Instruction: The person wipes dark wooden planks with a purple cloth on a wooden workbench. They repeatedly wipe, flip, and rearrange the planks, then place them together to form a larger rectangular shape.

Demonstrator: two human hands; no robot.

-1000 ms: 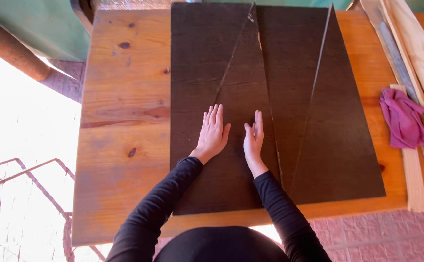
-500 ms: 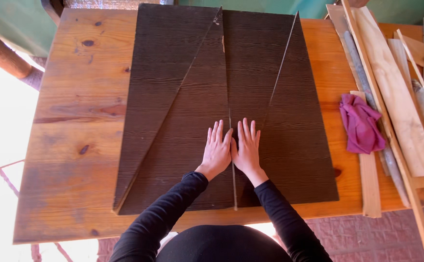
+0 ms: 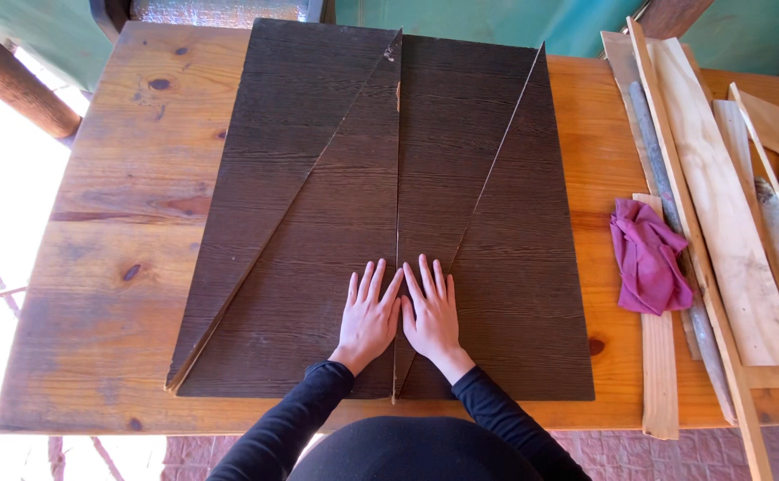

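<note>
Hands unmoved, left hand (image 3: 370,313), right hand (image 3: 431,313) flat on dark triangular panels (image 3: 318,240).

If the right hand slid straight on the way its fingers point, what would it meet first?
Nothing but the dark board: the right hand lies flat on a dark panel, fingers pointing toward the far edge, with no object in that line.

Both the left hand (image 3: 370,316) and the right hand (image 3: 431,312) were pressed flat, side by side, on dark wedge-cut panels (image 3: 336,223) laid across a wooden table (image 3: 113,223).
</note>
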